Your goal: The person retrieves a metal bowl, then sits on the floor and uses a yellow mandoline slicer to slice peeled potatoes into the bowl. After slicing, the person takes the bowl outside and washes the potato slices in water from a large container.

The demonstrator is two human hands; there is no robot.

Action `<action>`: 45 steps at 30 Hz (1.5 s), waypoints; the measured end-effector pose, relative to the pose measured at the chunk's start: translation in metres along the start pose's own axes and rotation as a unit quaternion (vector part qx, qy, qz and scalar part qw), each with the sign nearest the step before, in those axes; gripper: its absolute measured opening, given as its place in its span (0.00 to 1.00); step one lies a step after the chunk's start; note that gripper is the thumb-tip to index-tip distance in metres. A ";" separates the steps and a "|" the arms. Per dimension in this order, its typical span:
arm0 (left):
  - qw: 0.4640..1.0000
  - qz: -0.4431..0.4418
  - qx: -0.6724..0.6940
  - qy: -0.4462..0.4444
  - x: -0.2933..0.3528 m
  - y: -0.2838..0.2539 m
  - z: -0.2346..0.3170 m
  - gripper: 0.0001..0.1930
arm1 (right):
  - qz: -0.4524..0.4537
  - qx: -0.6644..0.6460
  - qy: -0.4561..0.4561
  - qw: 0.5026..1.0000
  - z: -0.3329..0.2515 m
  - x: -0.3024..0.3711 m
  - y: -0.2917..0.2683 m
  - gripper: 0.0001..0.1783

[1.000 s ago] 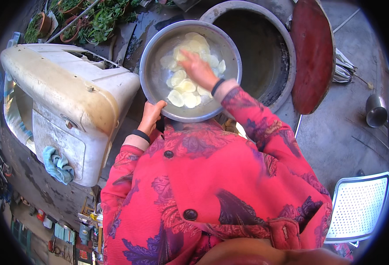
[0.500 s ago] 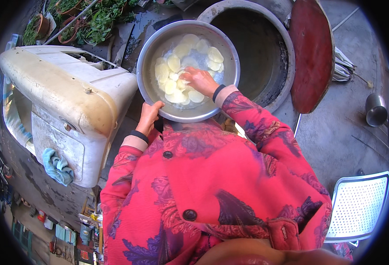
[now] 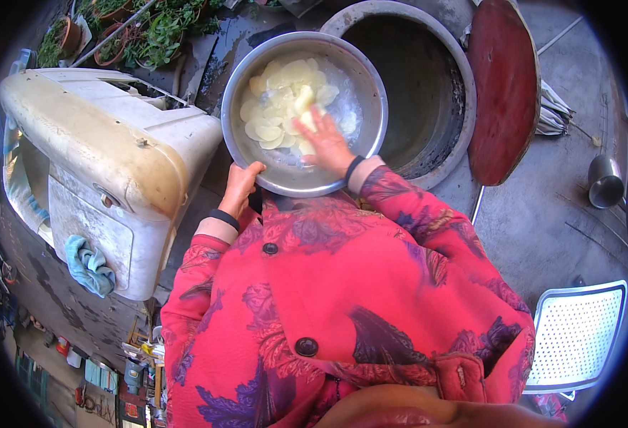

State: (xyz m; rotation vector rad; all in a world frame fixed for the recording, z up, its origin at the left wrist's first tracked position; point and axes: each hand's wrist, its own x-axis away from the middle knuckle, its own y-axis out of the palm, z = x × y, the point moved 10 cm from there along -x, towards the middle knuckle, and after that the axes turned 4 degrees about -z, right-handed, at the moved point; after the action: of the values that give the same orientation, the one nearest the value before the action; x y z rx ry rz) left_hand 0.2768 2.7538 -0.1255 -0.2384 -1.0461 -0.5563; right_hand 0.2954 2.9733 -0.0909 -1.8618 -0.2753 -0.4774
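A wide metal basin [image 3: 237, 107] in front of me holds water and many thin, pale yellow slices [image 3: 275, 107] that look like potato. My left hand [image 3: 240, 187] grips the basin's near left rim, thumb over the edge. Inside the basin, my right hand [image 3: 325, 143] has its fingers spread at the near right edge of the slices. Some slices by its fingertips are smeared by motion. Both wrists carry dark bands below pink floral sleeves.
Behind the basin on the right stands a large round vat [image 3: 464, 93] with a dark interior. A red board [image 3: 503, 93] leans beside it. At left is an old cream-coloured machine casing [image 3: 136, 143] with a blue cloth [image 3: 89, 266]. A perforated white chair [image 3: 578, 339] stands lower right.
My right hand has opened its fingers and shifted slightly right and nearer me. The slices have swirled toward the basin's far left side. My left hand stays on the rim.
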 end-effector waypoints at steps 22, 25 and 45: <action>0.999 -0.030 0.009 -0.036 -0.003 0.004 -0.015 0.18 | 0.025 -0.056 -0.105 0.993 -0.038 -0.063 -0.025 0.32; 0.998 -0.042 0.026 -0.042 -0.004 0.007 -0.019 0.19 | 0.041 -0.094 -0.083 0.991 -0.039 -0.067 -0.024 0.25; 0.991 -0.035 0.128 -0.019 -0.011 0.000 -0.010 0.09 | -0.051 -0.084 -0.199 0.975 -0.026 -0.108 -0.063 0.23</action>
State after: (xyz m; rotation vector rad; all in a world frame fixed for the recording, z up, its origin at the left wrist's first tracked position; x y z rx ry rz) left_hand 0.2803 2.7527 -0.1405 0.0138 -1.1538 -0.4762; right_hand 0.1683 2.9747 -0.0791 -2.1111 -0.6172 -0.1945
